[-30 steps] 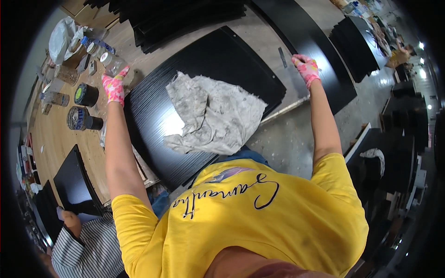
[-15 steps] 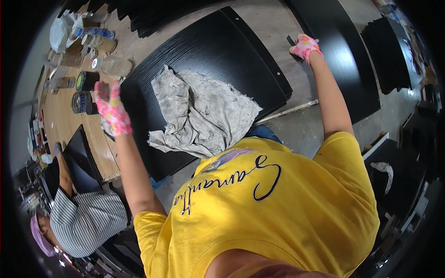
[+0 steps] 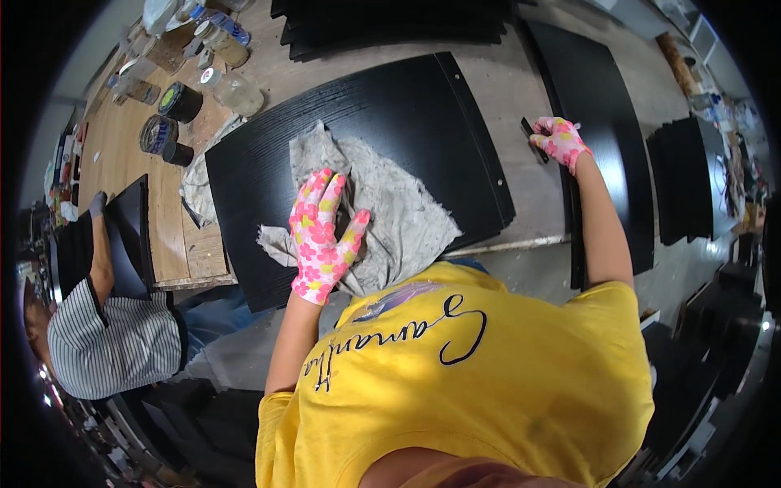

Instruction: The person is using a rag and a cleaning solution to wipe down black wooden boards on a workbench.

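My left hand [image 3: 327,240], in a pink-and-yellow flowered glove, lies on a crumpled grey rag [image 3: 399,203] with its fingers stretched out and thumb apart. The stained rag spreads over a black wood-grain panel [image 3: 399,102] that has small round fittings along its right edge. Off to the right, my right hand [image 3: 561,145], gloved alike, is closed at the end of a short, dark flat strip [image 3: 534,141]. The strip is held over the bench beside a long black panel [image 3: 590,89]; its exact kind cannot be made out.
Jars and bottles stand at the far left, among them a clear jar [image 3: 236,92] and a dark-lidded jar [image 3: 180,102]. More black panels [image 3: 390,28] are stacked at the back and at the right [image 3: 687,175]. A person in a striped shirt [image 3: 118,337] works at left.
My left hand has come from beside the jars, rightward and down onto the rag. My right hand still has the dark strip, now nearer to me along the bench. The whole view has shifted.
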